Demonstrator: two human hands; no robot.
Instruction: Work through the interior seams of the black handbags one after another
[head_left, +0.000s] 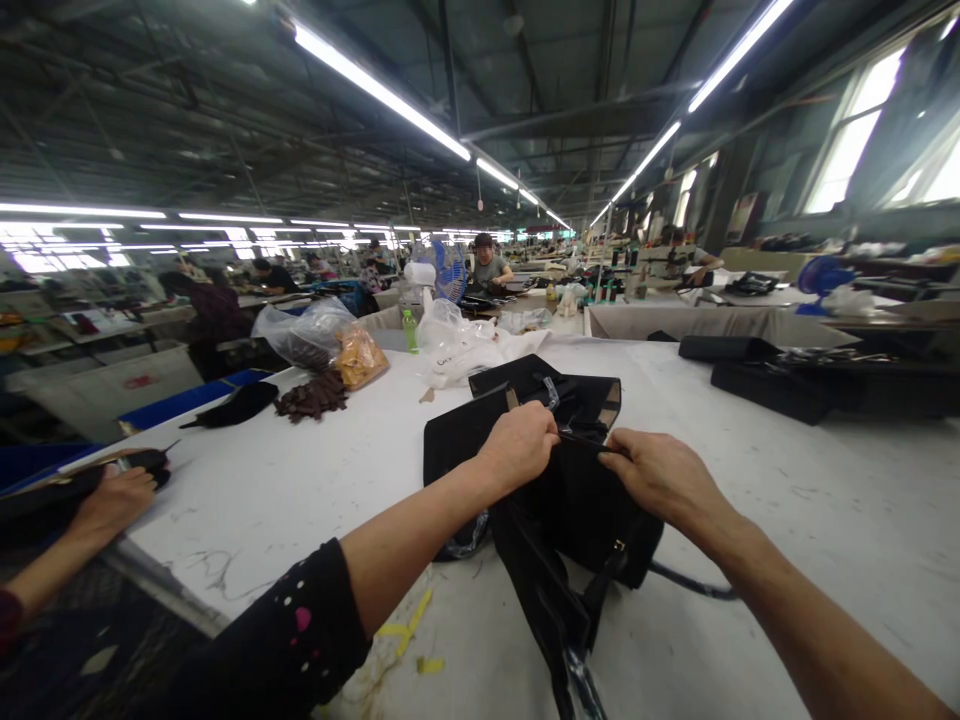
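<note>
A black bag point(592, 520) lies on the white table in front of me, with a small gold-coloured fitting on its side. My left hand point(521, 442) is closed at the bag's upper edge, gripping a thin black strap point(585, 440). The same strap runs across to my right hand point(656, 472), whose thumb and fingers pinch it. Clear plastic wrap point(553, 392) shows on a part between the bag's panels. Long black straps point(536, 580) hang from the bag toward me, partly wrapped in plastic. My fingertips are partly hidden.
On the white table point(345, 490) lie brown pieces point(311, 396), a plastic bag with yellow-orange contents point(360, 357) and white plastic bags point(457, 345). A green bottle point(409, 330) stands behind. Black bags point(817, 385) lie at right. A co-worker's hand point(116, 500) holds black material at left.
</note>
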